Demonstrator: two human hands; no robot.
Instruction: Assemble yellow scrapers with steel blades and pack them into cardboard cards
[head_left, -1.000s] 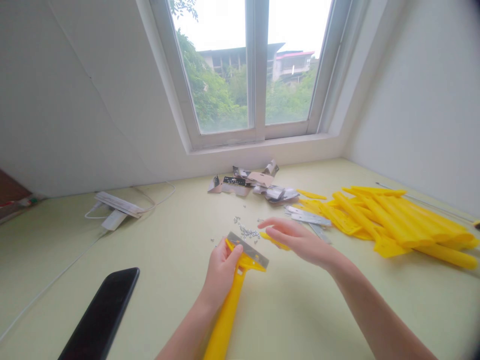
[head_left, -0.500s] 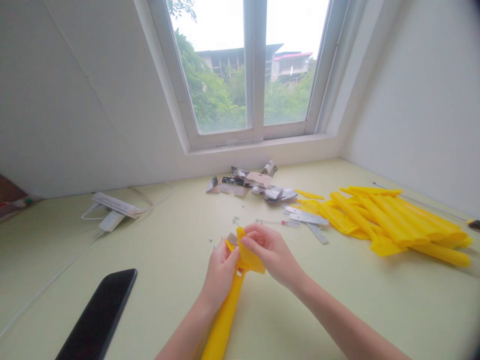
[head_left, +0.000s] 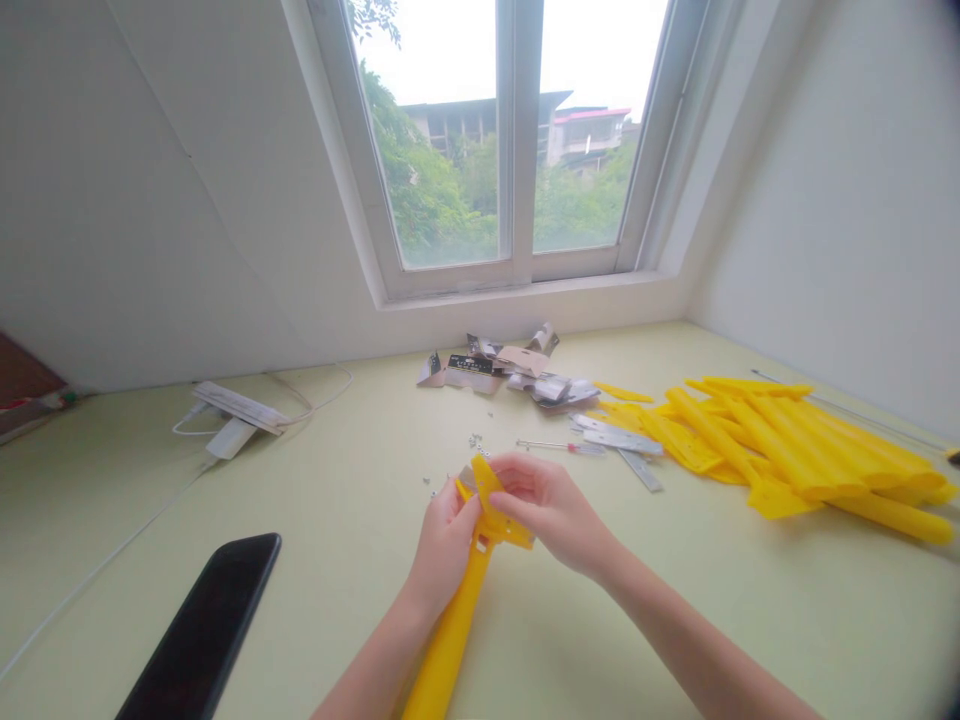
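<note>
Low in the middle, my left hand (head_left: 442,540) is closed around the head end of a yellow plastic scraper handle (head_left: 448,645), whose shaft runs down toward me. A yellow plastic cover plate (head_left: 504,525) with small holes lies at that head, slightly tilted. Fingers and thumb of my right hand (head_left: 555,510) pinch the plate from the right. Between the yellow parts a bit of grey metal blade (head_left: 468,478) shows. My fingers partly hide where the parts meet. Just beyond the hands lie small loose screws (head_left: 475,440) and a screwdriver (head_left: 562,447) with a red and clear handle.
Flat metal blades (head_left: 622,438) lie beside a pile of yellow handles and plates (head_left: 795,440) on the right. Crumpled packaging (head_left: 517,370) sits below the window. A black phone (head_left: 202,630) rests at front left, with a power strip (head_left: 240,405) and cables behind it.
The right hand has turned the yellow plate a little, so its holed face shows more. The left hand keeps its hold on the handle. The whole view has shifted slightly.
</note>
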